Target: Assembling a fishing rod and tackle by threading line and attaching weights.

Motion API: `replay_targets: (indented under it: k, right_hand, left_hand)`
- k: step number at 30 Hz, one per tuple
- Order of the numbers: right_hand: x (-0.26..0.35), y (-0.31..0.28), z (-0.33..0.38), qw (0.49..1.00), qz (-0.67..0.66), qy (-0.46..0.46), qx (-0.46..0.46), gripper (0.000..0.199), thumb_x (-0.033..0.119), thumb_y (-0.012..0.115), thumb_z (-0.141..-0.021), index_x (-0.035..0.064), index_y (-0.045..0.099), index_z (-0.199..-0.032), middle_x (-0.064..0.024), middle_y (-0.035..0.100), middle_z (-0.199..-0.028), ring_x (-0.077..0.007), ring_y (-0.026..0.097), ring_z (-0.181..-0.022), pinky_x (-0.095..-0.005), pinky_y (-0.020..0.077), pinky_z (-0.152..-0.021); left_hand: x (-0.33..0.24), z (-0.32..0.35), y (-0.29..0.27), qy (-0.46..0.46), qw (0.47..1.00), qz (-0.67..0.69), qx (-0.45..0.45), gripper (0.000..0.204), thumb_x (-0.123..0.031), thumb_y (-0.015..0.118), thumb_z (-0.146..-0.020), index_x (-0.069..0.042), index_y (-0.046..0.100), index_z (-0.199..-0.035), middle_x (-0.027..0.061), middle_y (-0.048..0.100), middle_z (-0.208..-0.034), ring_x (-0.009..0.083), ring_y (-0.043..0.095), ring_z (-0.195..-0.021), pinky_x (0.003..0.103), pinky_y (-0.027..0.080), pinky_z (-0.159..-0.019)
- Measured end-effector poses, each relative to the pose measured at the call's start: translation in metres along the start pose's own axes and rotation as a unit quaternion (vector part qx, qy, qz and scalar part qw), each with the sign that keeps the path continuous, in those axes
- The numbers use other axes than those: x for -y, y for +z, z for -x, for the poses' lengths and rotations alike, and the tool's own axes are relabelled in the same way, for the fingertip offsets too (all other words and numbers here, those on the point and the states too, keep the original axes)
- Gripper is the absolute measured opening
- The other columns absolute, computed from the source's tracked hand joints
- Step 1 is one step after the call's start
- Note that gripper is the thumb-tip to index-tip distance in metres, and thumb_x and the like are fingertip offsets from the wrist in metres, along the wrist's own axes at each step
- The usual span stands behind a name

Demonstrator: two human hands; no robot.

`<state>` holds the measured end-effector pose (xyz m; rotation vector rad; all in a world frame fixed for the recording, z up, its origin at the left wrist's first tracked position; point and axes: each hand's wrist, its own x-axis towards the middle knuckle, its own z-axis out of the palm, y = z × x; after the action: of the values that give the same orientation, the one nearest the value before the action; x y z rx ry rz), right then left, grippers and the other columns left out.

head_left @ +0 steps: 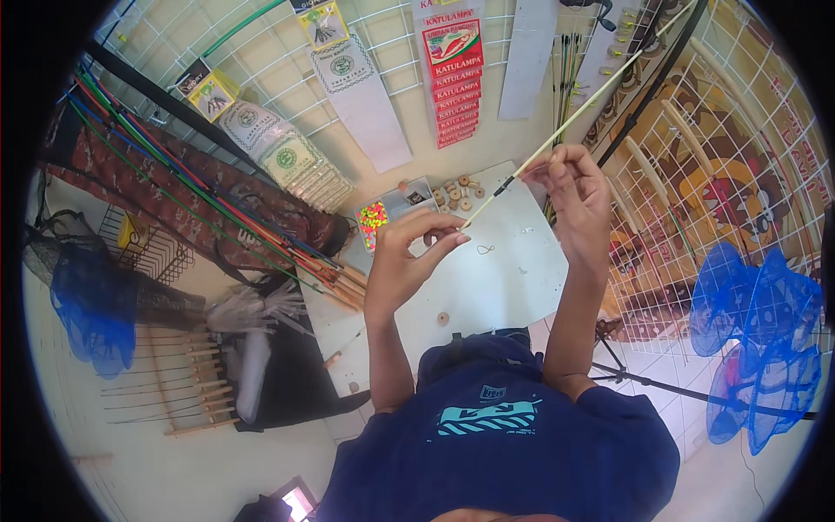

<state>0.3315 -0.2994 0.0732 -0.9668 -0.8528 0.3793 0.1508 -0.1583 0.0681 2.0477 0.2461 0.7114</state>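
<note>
A thin pale-yellow fishing rod [600, 93] with a black band slants from the middle of the view up to the top right. Its lower end is pinched between the thumb and fingers of my left hand [410, 257]. My right hand [576, 196] is raised beside the rod, just past the black band. Its thumb and forefinger are pressed together, and what they hold, if anything, is too fine to make out. Below the rod, a small twisted loop of line [485, 250] lies on the white table [513, 287].
Wooden spools [458, 193] and a compartment box of bright beads [373, 222] stand at the table's back. Several coloured rods [217, 209] lean at left over a camouflage bag [174, 196]. Wire racks [687, 165] and blue nets [761, 331] are at right; packets [454, 78] hang behind.
</note>
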Motion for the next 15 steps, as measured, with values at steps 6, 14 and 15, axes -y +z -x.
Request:
replay_targets:
  k: [6,14,15]
  right_hand:
    - [0.013,-0.001,-0.011,0.989,-0.113,-0.032,-0.089,0.012,0.010,0.056,-0.098,0.0010,0.053,-0.105,-0.0202,0.069,-0.100,-0.0211,0.067,-0.092,-0.0347,0.0518,-0.088]
    - [0.010,-0.022,-0.014,0.984,-0.099,-0.072,-0.126,0.009,0.005,0.060,-0.094,0.0005,0.056,-0.102,-0.0136,0.068,-0.091,-0.0198,0.067,-0.088,-0.0347,0.0529,-0.087]
    - [0.007,-0.025,-0.012,0.981,-0.114,-0.068,-0.145,0.010,0.005,0.060,-0.094,0.0004,0.056,-0.102,-0.0125,0.068,-0.090,-0.0195,0.066,-0.088,-0.0349,0.0535,-0.087]
  left_hand:
    - [-0.008,0.004,0.001,0.005,0.999,-0.032,-0.012,0.018,-0.008,0.075,-0.081,0.000,0.072,-0.097,0.0072,0.068,-0.079,0.0139,0.062,-0.070,0.029,0.047,-0.064]
    - [-0.017,0.003,0.012,0.035,0.998,-0.060,-0.001,0.013,-0.001,0.073,-0.080,0.001,0.071,-0.093,0.0091,0.066,-0.081,0.0177,0.062,-0.069,0.028,0.049,-0.061]
    - [-0.016,0.002,0.012,0.044,0.996,-0.079,0.015,0.012,-0.001,0.072,-0.081,0.001,0.071,-0.093,0.0090,0.065,-0.081,0.0182,0.062,-0.069,0.029,0.049,-0.060]
